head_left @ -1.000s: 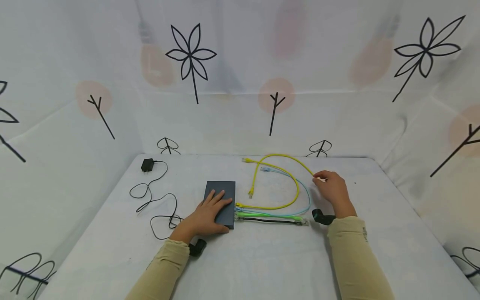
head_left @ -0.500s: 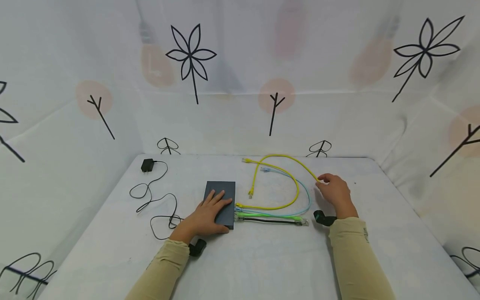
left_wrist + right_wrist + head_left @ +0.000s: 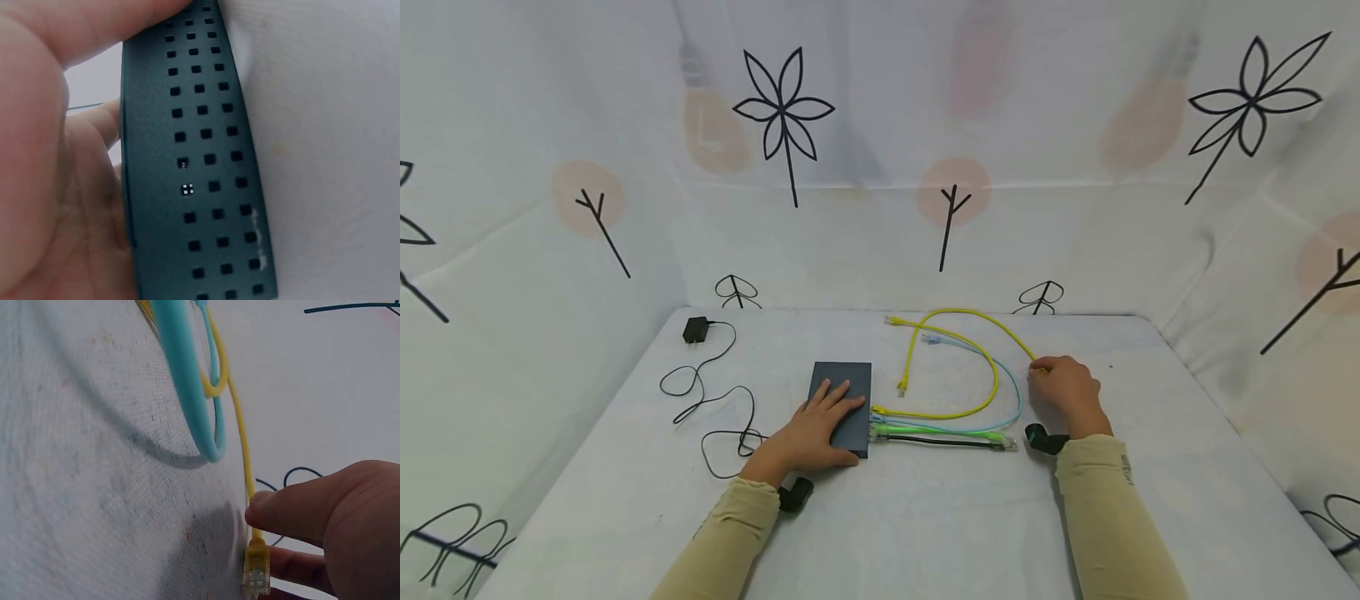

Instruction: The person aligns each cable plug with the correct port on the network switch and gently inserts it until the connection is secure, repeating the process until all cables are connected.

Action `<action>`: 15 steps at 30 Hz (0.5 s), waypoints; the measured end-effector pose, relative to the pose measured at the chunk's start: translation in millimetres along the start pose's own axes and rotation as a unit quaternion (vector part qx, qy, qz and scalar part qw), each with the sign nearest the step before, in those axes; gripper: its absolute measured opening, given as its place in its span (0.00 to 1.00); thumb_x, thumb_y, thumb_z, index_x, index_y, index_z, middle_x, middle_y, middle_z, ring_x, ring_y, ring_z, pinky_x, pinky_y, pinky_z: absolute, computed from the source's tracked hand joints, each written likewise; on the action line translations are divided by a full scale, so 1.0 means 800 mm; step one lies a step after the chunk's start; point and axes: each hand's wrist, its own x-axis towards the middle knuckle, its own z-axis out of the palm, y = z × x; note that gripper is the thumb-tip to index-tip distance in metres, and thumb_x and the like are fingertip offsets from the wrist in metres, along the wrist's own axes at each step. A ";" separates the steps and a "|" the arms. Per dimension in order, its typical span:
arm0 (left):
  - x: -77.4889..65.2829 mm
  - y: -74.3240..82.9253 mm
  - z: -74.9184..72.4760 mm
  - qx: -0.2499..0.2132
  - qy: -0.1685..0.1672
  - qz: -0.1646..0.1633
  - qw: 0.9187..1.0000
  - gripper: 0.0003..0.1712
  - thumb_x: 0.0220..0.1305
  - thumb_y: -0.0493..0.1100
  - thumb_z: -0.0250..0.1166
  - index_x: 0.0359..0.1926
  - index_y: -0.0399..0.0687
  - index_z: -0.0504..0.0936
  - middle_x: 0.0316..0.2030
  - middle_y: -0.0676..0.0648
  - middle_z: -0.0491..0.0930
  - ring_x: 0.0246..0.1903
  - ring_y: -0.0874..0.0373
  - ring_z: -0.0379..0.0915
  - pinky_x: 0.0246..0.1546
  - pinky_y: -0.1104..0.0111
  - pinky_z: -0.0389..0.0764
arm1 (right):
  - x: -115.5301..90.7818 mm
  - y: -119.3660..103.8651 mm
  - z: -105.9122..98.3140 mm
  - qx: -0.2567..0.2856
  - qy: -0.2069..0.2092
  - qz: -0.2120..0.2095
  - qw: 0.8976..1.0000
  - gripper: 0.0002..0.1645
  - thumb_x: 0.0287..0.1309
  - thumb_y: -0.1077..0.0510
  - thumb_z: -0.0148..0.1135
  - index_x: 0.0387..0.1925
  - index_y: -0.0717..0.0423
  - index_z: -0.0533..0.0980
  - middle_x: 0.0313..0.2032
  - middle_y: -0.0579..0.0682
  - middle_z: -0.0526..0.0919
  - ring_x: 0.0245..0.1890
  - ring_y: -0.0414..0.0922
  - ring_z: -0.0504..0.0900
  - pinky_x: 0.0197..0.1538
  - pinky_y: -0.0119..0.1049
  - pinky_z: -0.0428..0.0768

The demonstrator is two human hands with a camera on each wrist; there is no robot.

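Note:
My left hand (image 3: 812,433) rests with spread fingers on a flat dark box, a network switch (image 3: 841,379). The left wrist view shows the switch's vented side (image 3: 206,156), with the thumb across its edge. Over at the right, my right hand (image 3: 1066,390) pinches a loose yellow network cable (image 3: 958,311) between thumb and fingers. Its clear plug (image 3: 256,575) sticks out just past the thumb in the right wrist view; its other plug (image 3: 902,386) lies on the table. A second yellow cable (image 3: 995,390) and a light-blue cable (image 3: 1020,400) run out from the switch's right side.
A bright green cable (image 3: 940,431) and a black cable (image 3: 940,442) extend right from the switch, their free plugs on the white table (image 3: 940,525). A black power adapter (image 3: 696,330) with a tangled cord (image 3: 700,392) lies to the left. Patterned white cloth (image 3: 850,250) encloses the table's back and sides.
My right hand has come slightly nearer, drawing the yellow cable's end down and right, and its fingers have shifted around it. The left hand and the switch stay in place.

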 end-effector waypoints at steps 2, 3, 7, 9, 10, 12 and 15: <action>0.000 0.000 0.000 0.000 -0.001 0.000 1.000 0.49 0.53 0.61 0.71 0.74 0.66 0.58 0.77 0.51 0.44 0.77 0.44 0.30 0.67 0.36 0.52 | 0.000 0.000 0.000 -0.007 -0.002 -0.002 1.000 0.25 0.68 0.50 0.47 0.59 0.59 0.75 0.61 0.68 0.71 0.60 0.69 0.66 0.54 0.64 0.64; 0.000 0.000 0.000 -0.002 -0.001 0.000 1.000 0.49 0.53 0.61 0.71 0.74 0.66 0.58 0.77 0.51 0.44 0.77 0.44 0.29 0.67 0.36 0.52 | 0.001 0.001 0.000 -0.010 -0.003 -0.003 1.000 0.25 0.68 0.50 0.47 0.58 0.60 0.75 0.61 0.68 0.72 0.60 0.69 0.67 0.54 0.65 0.64; -0.001 0.002 -0.001 -0.003 -0.001 -0.001 1.000 0.49 0.53 0.60 0.71 0.74 0.66 0.58 0.77 0.51 0.44 0.77 0.44 0.30 0.67 0.36 0.52 | 0.002 0.002 -0.001 -0.020 -0.005 -0.003 1.000 0.26 0.68 0.50 0.47 0.57 0.61 0.76 0.60 0.67 0.73 0.59 0.69 0.68 0.54 0.65 0.65; -0.001 0.002 -0.001 -0.004 -0.001 -0.001 1.000 0.49 0.53 0.60 0.71 0.74 0.65 0.58 0.77 0.51 0.44 0.77 0.44 0.30 0.67 0.36 0.52 | 0.002 0.003 -0.001 -0.023 -0.003 -0.004 1.000 0.25 0.68 0.50 0.47 0.56 0.62 0.76 0.59 0.67 0.74 0.59 0.68 0.69 0.54 0.65 0.65; -0.001 0.001 -0.001 -0.004 -0.001 0.000 1.000 0.49 0.53 0.60 0.71 0.74 0.66 0.58 0.77 0.51 0.44 0.77 0.44 0.29 0.67 0.36 0.52 | 0.002 0.003 -0.001 -0.023 -0.001 -0.004 1.000 0.25 0.68 0.50 0.47 0.56 0.62 0.77 0.58 0.67 0.74 0.58 0.68 0.69 0.53 0.65 0.65; 0.000 0.000 0.000 -0.005 0.000 0.002 1.000 0.50 0.53 0.60 0.71 0.74 0.65 0.58 0.77 0.51 0.44 0.77 0.44 0.29 0.67 0.36 0.52 | 0.001 0.002 -0.001 -0.023 0.004 -0.007 1.000 0.24 0.67 0.51 0.48 0.54 0.61 0.78 0.57 0.66 0.76 0.57 0.67 0.71 0.53 0.65 0.66; 0.000 -0.002 0.002 -0.005 0.003 0.006 1.000 0.50 0.53 0.61 0.71 0.74 0.65 0.57 0.77 0.51 0.44 0.77 0.44 0.29 0.67 0.36 0.52 | -0.001 -0.001 -0.002 -0.023 0.007 -0.011 1.000 0.21 0.66 0.54 0.49 0.50 0.59 0.80 0.52 0.64 0.80 0.52 0.64 0.75 0.50 0.63 0.67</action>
